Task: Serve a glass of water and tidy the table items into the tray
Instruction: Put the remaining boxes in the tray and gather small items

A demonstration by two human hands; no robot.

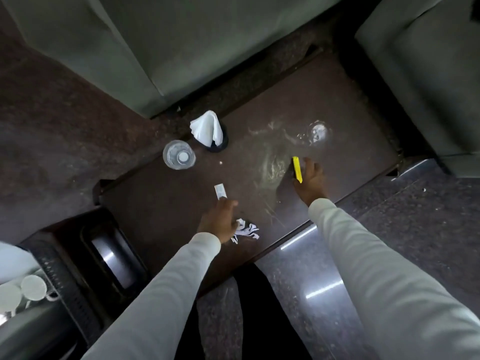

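A clear plastic glass (179, 154) stands at the far left edge of the dark brown table (324, 100). Beside it a dark holder with white napkins (210, 131) stands upright. My right hand (310, 179) grips a yellow-edged scraper (297, 168) pressed against the wet, streaked tabletop. My left hand (219, 219) holds a small white sachet (220, 191) between its fingertips and a crumpled white tissue (245, 231) under the palm. A dark tray (65, 255) sits on a stand at the lower left.
Grey-green sofa seats border the table at the back and right. White cups (23, 291) stand at the far lower left. A wet ring (318, 132) marks the table's far right. The polished floor lies around the table.
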